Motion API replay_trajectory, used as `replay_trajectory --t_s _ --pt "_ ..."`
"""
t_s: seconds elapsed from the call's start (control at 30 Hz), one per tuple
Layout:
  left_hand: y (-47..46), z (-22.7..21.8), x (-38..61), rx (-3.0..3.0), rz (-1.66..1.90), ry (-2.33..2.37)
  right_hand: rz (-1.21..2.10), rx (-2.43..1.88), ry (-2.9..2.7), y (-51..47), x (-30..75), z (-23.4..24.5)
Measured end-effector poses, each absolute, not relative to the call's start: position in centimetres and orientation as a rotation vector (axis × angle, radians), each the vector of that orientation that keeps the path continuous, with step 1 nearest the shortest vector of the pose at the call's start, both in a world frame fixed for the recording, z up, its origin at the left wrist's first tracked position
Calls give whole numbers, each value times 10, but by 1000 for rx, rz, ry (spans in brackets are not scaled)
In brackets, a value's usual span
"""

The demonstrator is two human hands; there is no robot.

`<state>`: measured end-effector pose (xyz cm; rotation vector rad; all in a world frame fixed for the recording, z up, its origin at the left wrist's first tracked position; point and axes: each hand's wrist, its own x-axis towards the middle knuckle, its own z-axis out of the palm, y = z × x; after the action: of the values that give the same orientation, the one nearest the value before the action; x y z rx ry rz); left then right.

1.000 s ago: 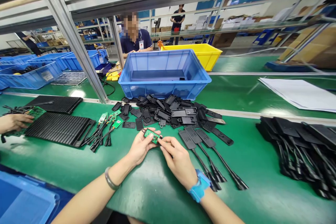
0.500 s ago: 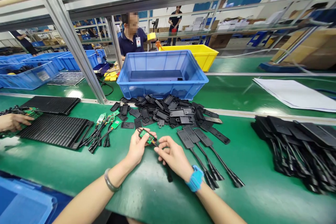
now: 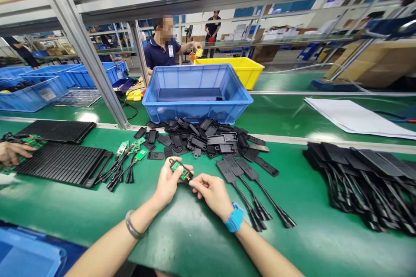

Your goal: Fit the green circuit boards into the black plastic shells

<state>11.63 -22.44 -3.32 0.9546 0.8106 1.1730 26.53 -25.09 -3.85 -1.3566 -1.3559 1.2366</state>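
My left hand (image 3: 168, 184) holds a small black plastic case half with a green circuit board (image 3: 178, 167) seated in it, the thumb pressing on the board. My right hand (image 3: 211, 191) is closed at the board's lower right end, its thumb and fingertips pinching the black cable (image 3: 190, 180) where coloured wires leave the board. The rest of that cable is hidden by the hand. Just beyond lies a heap of black case halves (image 3: 198, 142). Right of my hands are several closed black cases with cables (image 3: 226, 170). Loose green boards with cables (image 3: 141, 155) lie to the left.
A blue bin (image 3: 197, 106) stands behind the heap, with a yellow bin (image 3: 250, 71) past it. Cased cables (image 3: 354, 169) are piled at right, near white paper (image 3: 354, 114). Black ribbed trays (image 3: 61, 162) and another person's hand (image 3: 14, 152) are at left. A co-worker (image 3: 160, 49) is opposite.
My right fingers have closed in tighter at the cable end, and the cable's dangling part has gone out of sight. The co-worker opposite has moved a yellow item over the yellow bin.
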Motion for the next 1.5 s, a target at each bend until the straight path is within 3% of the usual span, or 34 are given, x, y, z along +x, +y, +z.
replay_trajectory --t_s 0.2,0.47,0.73,0.9,1.13,1.5 --pt "-228 -28 116 879 1145 783 1416 -1298 -1308 -249 265 -34" --pt "-235 -29 119 1050 1298 902 1216 -1392 -1421 -251 262 -34" --pt "-229 -23 121 976 1214 904 1123 -1360 -1561 -247 264 -32" --pt "-221 -28 117 821 1166 982 875 -1375 -1886 -247 269 -20" --pt "-242 -29 124 1047 1163 964 222 -1549 -2324 -207 262 -2" --pt "-251 -36 128 1209 1079 816 202 -1480 -2450 -153 206 -28"
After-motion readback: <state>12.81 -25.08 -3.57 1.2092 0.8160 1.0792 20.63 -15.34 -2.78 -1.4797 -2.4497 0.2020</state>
